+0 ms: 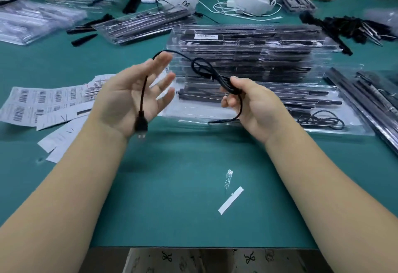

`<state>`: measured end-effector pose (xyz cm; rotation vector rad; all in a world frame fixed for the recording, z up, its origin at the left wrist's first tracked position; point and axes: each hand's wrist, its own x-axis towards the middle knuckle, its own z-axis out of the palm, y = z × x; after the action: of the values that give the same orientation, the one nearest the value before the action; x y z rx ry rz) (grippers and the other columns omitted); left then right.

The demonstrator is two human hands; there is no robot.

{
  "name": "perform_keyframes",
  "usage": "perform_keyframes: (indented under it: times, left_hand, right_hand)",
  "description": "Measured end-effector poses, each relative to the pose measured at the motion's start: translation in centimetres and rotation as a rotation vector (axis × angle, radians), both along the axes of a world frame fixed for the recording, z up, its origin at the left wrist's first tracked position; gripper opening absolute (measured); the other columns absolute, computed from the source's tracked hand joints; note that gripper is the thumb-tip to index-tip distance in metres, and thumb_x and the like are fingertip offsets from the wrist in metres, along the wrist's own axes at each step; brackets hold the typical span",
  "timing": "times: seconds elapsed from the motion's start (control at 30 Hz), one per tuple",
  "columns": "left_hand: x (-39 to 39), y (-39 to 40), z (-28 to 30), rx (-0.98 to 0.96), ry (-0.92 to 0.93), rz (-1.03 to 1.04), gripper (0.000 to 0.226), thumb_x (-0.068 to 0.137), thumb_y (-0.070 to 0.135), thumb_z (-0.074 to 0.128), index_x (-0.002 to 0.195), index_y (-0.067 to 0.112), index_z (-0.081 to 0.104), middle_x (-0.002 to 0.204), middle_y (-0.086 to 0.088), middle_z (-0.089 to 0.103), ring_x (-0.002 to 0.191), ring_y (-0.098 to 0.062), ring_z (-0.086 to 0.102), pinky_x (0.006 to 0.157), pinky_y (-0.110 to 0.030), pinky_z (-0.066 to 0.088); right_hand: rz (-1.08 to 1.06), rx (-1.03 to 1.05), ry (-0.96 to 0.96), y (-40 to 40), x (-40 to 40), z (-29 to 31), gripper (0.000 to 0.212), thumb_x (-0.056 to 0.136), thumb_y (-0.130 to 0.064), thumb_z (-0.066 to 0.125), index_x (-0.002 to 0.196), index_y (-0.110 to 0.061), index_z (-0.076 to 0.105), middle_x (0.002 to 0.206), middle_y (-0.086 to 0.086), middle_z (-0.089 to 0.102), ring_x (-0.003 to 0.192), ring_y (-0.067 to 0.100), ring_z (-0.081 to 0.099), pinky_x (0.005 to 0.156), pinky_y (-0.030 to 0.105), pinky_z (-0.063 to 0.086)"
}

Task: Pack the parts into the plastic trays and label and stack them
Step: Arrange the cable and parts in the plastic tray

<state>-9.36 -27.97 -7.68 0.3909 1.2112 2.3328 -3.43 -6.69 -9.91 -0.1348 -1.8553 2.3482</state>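
Note:
A black USB cable (202, 68) hangs in the air between my hands. My right hand (247, 102) pinches a bunched loop of it, and the cable's loose end curls below that hand. My left hand (137, 94) is palm up with straight, spread fingers; the cable drapes over its fingertips and runs down across the palm, with the USB plug (141, 125) dangling at the wrist. Behind my hands lies a clear plastic tray (336, 130) holding black rods and a coiled cable. Behind that tray stands a stack of filled trays (247, 53) with a white label on top.
Barcode label sheets (43, 100) lie at the left. A white backing strip (230, 200) and a clear scrap lie on the green mat near me. More trays sit at right and far left, loose black parts at the far right. Other people's hands work along the far edge.

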Motion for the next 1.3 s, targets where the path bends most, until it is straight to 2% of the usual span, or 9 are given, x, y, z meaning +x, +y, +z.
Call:
perform_keyframes:
  times: [0.1,0.23,0.3,0.43,0.53,0.73,0.93,1.1,1.3]
  left_hand:
    - [0.1,2.2,0.2,-0.052,-0.085,0.097,0.014,0.088,0.025,0.06,0.088,0.022,0.073,0.126,-0.005,0.063,0.104,-0.026,0.066,0.08,-0.036,0.055]
    - [0.4,5.3,2.0,-0.244,0.028,0.124,0.021,0.102,0.025,0.041,0.098,0.018,0.06,0.098,-0.009,0.074,0.086,-0.032,0.071,0.063,-0.034,0.058]
    - [0.9,6.7,2.3,-0.356,0.118,0.176,0.022,0.102,0.021,0.039,0.096,0.017,0.059,0.084,-0.004,0.074,0.073,-0.026,0.072,0.053,-0.029,0.055]
    - [1.2,8.3,0.3,-0.516,0.224,0.302,0.025,0.098,0.012,0.039,0.091,0.016,0.063,0.053,0.004,0.054,0.033,-0.01,0.041,0.033,-0.016,0.031]
    - [1.2,8.1,-0.8,-0.539,0.217,0.189,0.029,0.095,0.016,0.035,0.085,0.017,0.063,0.042,0.006,0.035,0.031,-0.009,0.021,0.038,-0.012,0.018]
    - [1.7,7.5,-0.5,-0.655,0.405,-0.014,0.038,0.095,0.023,0.046,0.069,0.022,0.074,0.054,0.005,0.055,0.046,-0.009,0.046,0.039,-0.019,0.036]
    - [1.6,7.0,0.1,-0.574,0.498,0.043,0.019,0.09,0.011,0.061,0.104,0.023,0.065,0.068,0.002,0.07,0.058,-0.01,0.059,0.051,-0.02,0.048]
    - [2.1,7.8,-0.2,-0.689,0.586,0.103,0.025,0.084,0.01,0.062,0.1,0.027,0.054,0.068,-0.005,0.071,0.051,-0.01,0.056,0.047,-0.021,0.043]
    - [2.2,8.0,-0.7,-0.783,0.774,0.203,0.045,0.085,0.013,0.061,0.127,0.026,0.054,0.051,0.013,0.059,0.048,0.005,0.051,0.053,-0.008,0.037]
  right_hand:
    - [0.031,0.018,0.061,0.3,-0.2,-0.4,0.022,0.094,-0.007,0.045,0.092,-0.013,0.065,0.061,-0.001,0.063,0.058,0.011,0.061,0.078,0.028,0.048]
    - [0.089,0.154,0.07,0.3,-0.2,-0.5,0.039,0.073,-0.001,0.04,0.099,-0.012,0.066,0.091,0.006,0.072,0.083,0.019,0.07,0.092,0.039,0.05]
    - [0.073,0.16,0.048,0.5,-0.2,-0.4,0.043,0.075,0.008,0.033,0.099,-0.01,0.064,0.086,0.004,0.071,0.074,0.02,0.069,0.085,0.035,0.052]
    - [-0.025,-0.313,-0.007,0.7,0.1,0.0,0.045,0.073,0.012,0.022,0.092,-0.002,0.06,0.056,0.0,0.051,0.044,0.013,0.043,0.071,0.029,0.045]
    - [-0.025,-0.555,-0.039,1.2,0.3,0.6,0.031,0.076,-0.005,0.034,0.087,-0.003,0.062,0.06,0.0,0.036,0.04,0.012,0.035,0.07,0.029,0.049]
    - [-0.134,-0.338,-0.032,0.6,-0.2,0.5,0.028,0.099,-0.029,0.046,0.085,-0.013,0.063,0.057,-0.005,0.038,0.041,0.006,0.037,0.057,0.021,0.047]
    - [-0.154,0.122,0.025,-0.6,-0.2,0.1,0.022,0.099,-0.02,0.047,0.087,-0.016,0.064,0.074,0.004,0.058,0.074,0.022,0.055,0.075,0.037,0.051]
    - [-0.181,0.313,0.03,-1.4,0.4,0.3,0.034,0.102,-0.037,0.036,0.086,-0.011,0.051,0.067,0.003,0.051,0.052,0.005,0.048,0.051,0.014,0.04]
    - [-0.084,0.331,0.05,-1.4,0.6,0.7,0.029,0.099,-0.03,0.045,0.074,-0.015,0.047,0.05,-0.012,0.05,0.049,0.007,0.046,0.056,0.022,0.043]
